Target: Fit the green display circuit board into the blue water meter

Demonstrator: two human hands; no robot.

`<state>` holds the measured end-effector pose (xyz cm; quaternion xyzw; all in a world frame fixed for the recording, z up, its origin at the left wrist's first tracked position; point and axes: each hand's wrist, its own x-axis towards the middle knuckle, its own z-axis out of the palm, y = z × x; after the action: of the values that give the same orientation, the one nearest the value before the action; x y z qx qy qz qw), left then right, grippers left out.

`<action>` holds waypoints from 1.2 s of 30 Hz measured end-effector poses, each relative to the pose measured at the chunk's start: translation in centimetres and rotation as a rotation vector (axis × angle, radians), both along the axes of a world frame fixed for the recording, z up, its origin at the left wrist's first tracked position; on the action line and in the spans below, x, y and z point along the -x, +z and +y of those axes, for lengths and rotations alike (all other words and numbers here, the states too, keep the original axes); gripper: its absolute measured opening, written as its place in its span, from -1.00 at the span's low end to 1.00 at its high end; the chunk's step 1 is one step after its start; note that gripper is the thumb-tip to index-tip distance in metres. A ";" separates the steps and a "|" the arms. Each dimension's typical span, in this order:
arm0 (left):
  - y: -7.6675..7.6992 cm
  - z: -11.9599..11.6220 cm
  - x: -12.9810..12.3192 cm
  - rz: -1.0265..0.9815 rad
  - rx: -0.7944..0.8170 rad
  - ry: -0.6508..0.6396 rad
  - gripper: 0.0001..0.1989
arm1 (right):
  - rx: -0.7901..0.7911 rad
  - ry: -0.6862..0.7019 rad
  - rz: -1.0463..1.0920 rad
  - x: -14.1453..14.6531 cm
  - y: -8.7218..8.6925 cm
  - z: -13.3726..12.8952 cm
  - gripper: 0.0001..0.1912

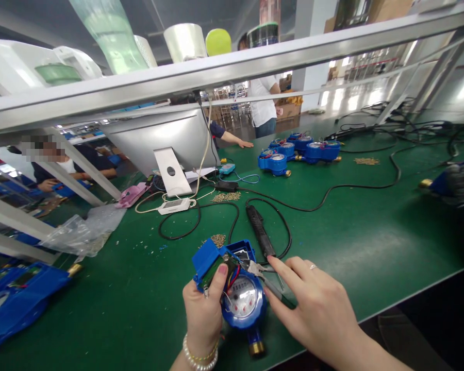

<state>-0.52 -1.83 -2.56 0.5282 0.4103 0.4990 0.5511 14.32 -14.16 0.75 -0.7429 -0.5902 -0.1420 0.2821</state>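
Note:
A blue water meter [245, 309] with a round dial and a brass end lies on the green bench in front of me. My left hand [205, 304] grips it at the upper left, the thumb pressing on a green circuit board [213, 275] in its opened blue housing. Red and blue wires run beside the board. In my right hand [317, 296] is a pair of pliers [276, 289], its jaws at the wires above the dial. Just beyond lies a black electric screwdriver [260, 231], close to my right fingertips.
More blue meters stand at the back [274, 161] and left [19, 296]. Screw piles [226, 197], black cables [332, 186], a monitor [170, 136] and plastic bags [87, 229] lie about. A metal shelf [201, 69] crosses above. Other people work beyond; a co-worker's hand [244, 144] rests on the bench.

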 end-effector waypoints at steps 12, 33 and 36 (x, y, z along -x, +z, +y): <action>0.7 0.2 -0.2 -0.197 0.176 -0.086 -0.74 | 0.058 0.069 0.330 0.1 -0.3 0.2 -0.67; 5.1 3.5 0.1 0.034 0.013 -0.246 -0.75 | -0.037 0.111 0.341 -6.3 -2.2 3.3 -0.73; 6.1 4.2 0.1 0.069 -0.022 -0.262 -0.75 | -0.038 0.362 0.592 -2.3 0.4 5.3 -0.79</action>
<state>-0.65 2.35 3.58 0.5999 0.3511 0.4088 0.5914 16.62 -8.89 1.19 -0.6297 -0.6023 0.1210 0.4754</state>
